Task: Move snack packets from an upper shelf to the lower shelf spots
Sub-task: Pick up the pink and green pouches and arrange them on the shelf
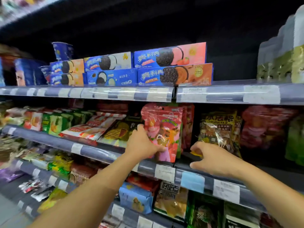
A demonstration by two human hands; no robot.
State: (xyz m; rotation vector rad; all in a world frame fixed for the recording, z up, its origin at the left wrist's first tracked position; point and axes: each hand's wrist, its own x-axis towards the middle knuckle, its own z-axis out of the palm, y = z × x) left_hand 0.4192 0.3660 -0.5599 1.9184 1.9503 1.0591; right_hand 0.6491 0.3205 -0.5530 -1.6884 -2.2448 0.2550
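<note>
While the left hand (143,143) grips the glossy pink-and-red plastic snack pouch (166,125) by its left edge, thumb across the lower front and fingers curled behind, the pouch stands upright at the front of the middle shelf, its long axis vertical and its foot just behind the grey price-tag rail (49,139). The right hand (212,160) hovers to the right of the pouch and apart from it. Its fingers are bent down over a small yellow thing, and I cannot tell whether they hold it. The left hand is therefore the nearer and the only one on the pouch. The lower shelf spots lie directly below the pouch, so the move looks to be a lift out over the rail, then down. Above the pouch sit blue cardboard biscuit boxes (174,74) printed 奥利奥, one reading OREO, another bearing a round "100%" seal. Right of the pouch stands a clear crinkled bag with a yellow-and-brown label (217,129), its writing too blurred to read. Below the pouch a pack (171,199) reads 好吃点.
</note>
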